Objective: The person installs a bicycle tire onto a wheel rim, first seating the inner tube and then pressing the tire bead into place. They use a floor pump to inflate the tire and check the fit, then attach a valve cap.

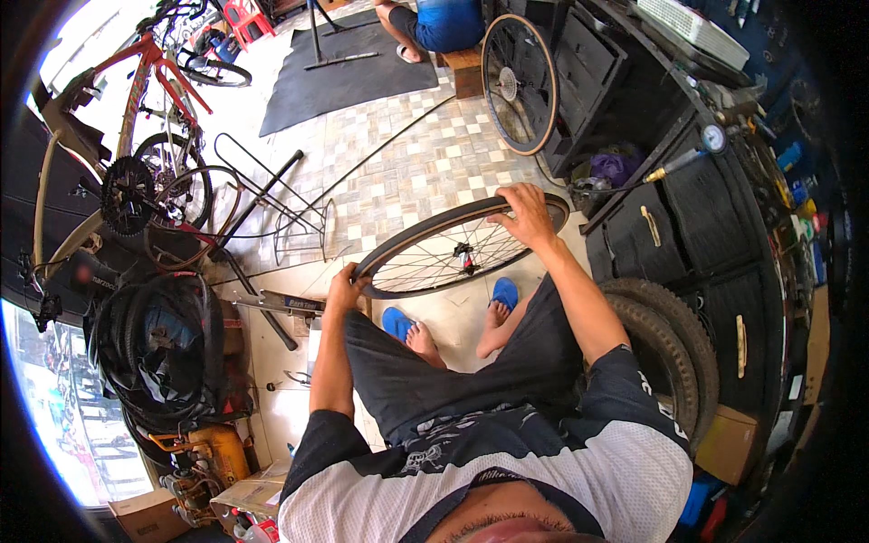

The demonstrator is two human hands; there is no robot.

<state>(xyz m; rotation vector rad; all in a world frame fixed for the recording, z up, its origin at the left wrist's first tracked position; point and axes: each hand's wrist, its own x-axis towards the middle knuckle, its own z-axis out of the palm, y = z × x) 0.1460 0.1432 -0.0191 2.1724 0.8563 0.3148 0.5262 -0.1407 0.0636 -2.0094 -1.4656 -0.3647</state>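
A bicycle wheel [416, 230] with a black tyre and thin spokes is held tilted over my knees. My left hand [346, 290] grips its rim at the left end, fingers wrapped round the tyre. On the far right side my right hand [529, 217] is closed over the tyre, its thumb on the inner side of the rim. The wheel's hub [464, 257], dark with a red and white part, shows between the spokes. Below the wheel are my feet in blue slippers [505, 291].
Another wheel [489, 81] leans by black drawers [647, 217] at the right. Thick tyres [697, 353] stand beside my right leg. At the left are a red bicycle frame [145, 45], a wire stand [299, 217] and hanging tubes [136, 335]. A person in blue [448, 23] sits far off.
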